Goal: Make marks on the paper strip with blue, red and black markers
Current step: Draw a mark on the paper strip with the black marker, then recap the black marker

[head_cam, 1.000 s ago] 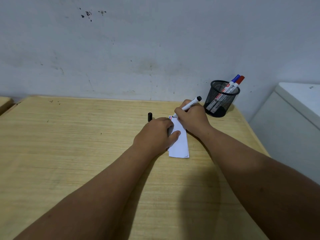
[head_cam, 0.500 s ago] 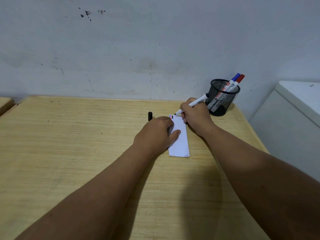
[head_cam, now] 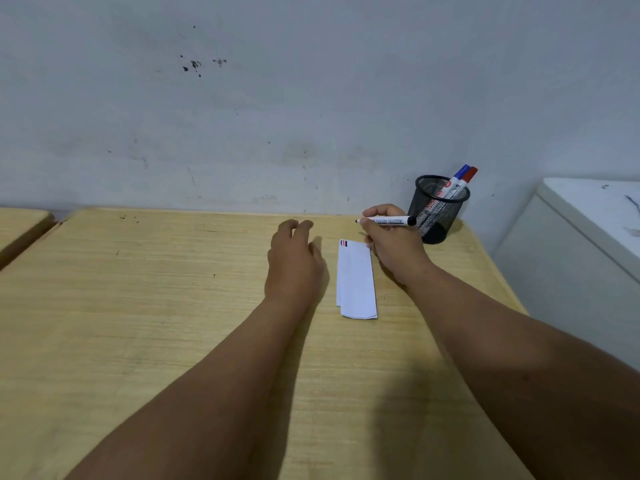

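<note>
At the far right of the wooden desk: a folded white paper strip (head_cam: pixel 356 278) lies flat between two bare forearms, its long axis running from the person toward the wall.

Strip's marks: short blue, red and black dashes (head_cam: pixel 343 243) sit side by side at the strip's far-left corner; the rest of the strip looks blank.

Right hand: the right hand (head_cam: pixel 393 242) is closed around the black marker (head_cam: pixel 386 221), which lies nearly level beyond the strip's far end, its bare tip pointing left and clear of the paper.

Left hand: the left hand (head_cam: pixel 294 261) hovers just left of the strip, fingers loosely spread and holding nothing, not touching the paper.

Cap: no cap shows on the marker's tip, and none is visible anywhere near the strip; it may lie hidden behind the left hand.

Holder: a black mesh cup (head_cam: pixel 438 206) stands beyond and to the right of the strip, just past the right hand, with the blue marker (head_cam: pixel 460 173) and the red marker (head_cam: pixel 471 174) standing capped inside it.

Key relation: the cup lies on the strip's right, so the right hand is the nearer one to it; the marker's tail already points that way.

Judgement: all three colours appear on the strip, so the marking looks done; capping and returning the black marker likely comes next.
</note>
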